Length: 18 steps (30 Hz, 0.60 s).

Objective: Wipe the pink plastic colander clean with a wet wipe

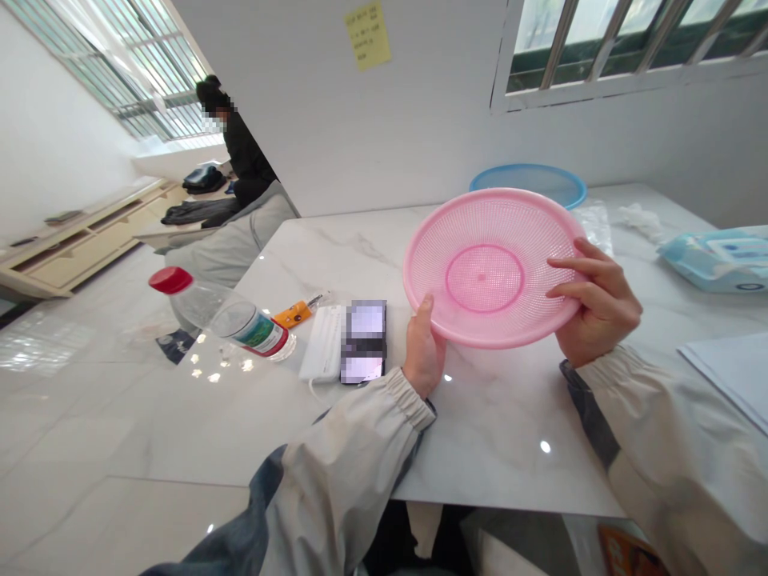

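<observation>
A round pink mesh basket [485, 276] is held up over the white marbled table, its inside facing me. My left hand [425, 352] grips its lower left rim, thumb over the edge and the other fingers hidden beneath. On the right side, my right hand [597, 304] holds the rim with several fingers spread over the inner mesh. Behind the pink basket, a blue basket [528, 182] is on the table near the wall, partly covered from view.
Left of my hands are a phone [364, 342], a white power bank [322, 344], an orange item [293, 314] and a clear bottle with a red cap [170, 279]. At right lie a wipes pack [720, 260] and paper [732, 372]. A person [243, 152] sits far left.
</observation>
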Each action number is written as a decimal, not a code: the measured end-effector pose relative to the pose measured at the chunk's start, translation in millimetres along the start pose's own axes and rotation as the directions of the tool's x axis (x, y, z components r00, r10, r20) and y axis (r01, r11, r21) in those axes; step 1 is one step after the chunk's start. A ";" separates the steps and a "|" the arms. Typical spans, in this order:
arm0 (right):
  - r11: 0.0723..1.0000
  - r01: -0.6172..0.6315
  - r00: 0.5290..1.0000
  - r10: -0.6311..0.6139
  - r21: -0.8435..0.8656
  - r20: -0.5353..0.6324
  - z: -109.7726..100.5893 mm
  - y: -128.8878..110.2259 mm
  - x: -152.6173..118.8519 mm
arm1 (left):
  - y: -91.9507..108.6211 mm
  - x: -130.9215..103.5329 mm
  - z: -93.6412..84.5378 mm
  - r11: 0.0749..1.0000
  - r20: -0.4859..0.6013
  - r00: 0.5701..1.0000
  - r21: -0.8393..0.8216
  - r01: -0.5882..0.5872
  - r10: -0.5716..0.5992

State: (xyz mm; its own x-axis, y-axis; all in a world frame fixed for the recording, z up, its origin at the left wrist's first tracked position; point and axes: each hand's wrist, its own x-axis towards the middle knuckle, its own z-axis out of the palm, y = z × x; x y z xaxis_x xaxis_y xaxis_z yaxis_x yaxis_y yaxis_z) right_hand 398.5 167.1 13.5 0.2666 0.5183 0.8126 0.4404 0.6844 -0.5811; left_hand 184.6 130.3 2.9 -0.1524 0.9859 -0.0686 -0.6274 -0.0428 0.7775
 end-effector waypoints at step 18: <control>0.781 -0.449 0.865 0.501 0.434 -0.007 11.5 28.5 9.8 | -2.1 7.0 -23.4 0.892 -0.348 0.902 0.445 -0.080 0.254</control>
State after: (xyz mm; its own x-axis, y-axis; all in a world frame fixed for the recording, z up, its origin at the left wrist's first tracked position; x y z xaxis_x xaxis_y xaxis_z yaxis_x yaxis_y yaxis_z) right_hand 403.8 197.6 4.4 0.4577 0.7877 0.4124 -0.1473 0.5247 -0.8385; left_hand 167.0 133.6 -13.8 -0.5626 0.8227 -0.0815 -0.2079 -0.0454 0.9771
